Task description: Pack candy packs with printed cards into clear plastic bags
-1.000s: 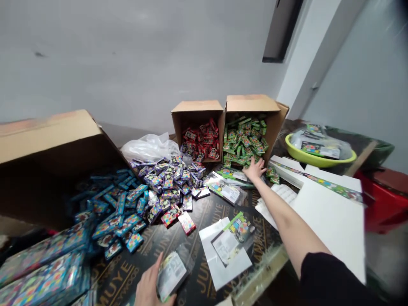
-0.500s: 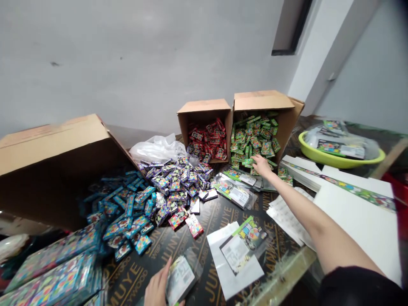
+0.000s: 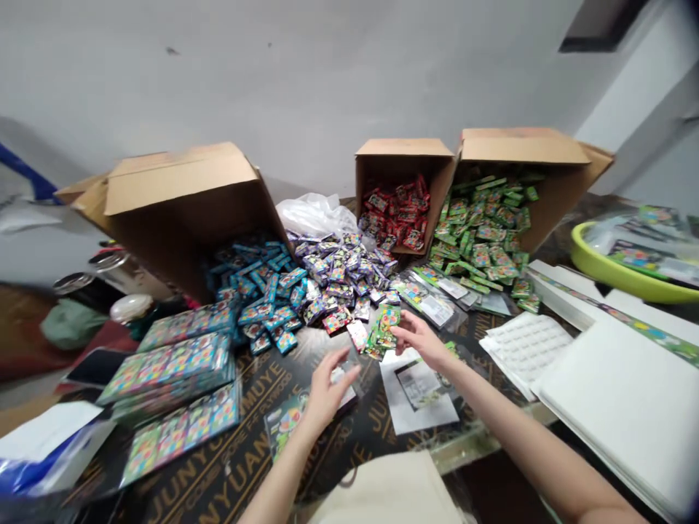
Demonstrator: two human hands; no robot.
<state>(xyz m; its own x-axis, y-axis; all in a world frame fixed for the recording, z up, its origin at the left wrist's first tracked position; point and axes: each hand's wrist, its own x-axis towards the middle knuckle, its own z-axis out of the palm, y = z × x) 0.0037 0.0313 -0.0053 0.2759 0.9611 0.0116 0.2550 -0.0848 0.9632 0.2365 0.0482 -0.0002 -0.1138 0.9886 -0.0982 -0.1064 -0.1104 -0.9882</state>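
My right hand [image 3: 418, 338] is closed on small green printed boxes [image 3: 384, 325], raised over the middle of the table. My left hand [image 3: 330, 386] has its fingers apart and holds nothing. Beneath it lies a clear plastic bag with a printed card [image 3: 284, 422], partly hidden by the hand and forearm. A white sheet [image 3: 440, 418] with another bagged printed card lies below my right hand. Just beyond both hands is a pile of small purple boxes [image 3: 341, 266], with a few red and white ones at its near edge.
Tipped cartons hold blue boxes [image 3: 273, 284], red boxes [image 3: 396, 211] and green boxes [image 3: 480, 233]. Stacked blue packs [image 3: 169, 364] stand at left. White card sheets [image 3: 617, 393] and a yellow basin [image 3: 617, 273] are at right. A wall closes off the back.
My right hand has come back from the green carton toward the middle, bringing green boxes. My left hand has let go of the bagged card and opened. The view has swung left.
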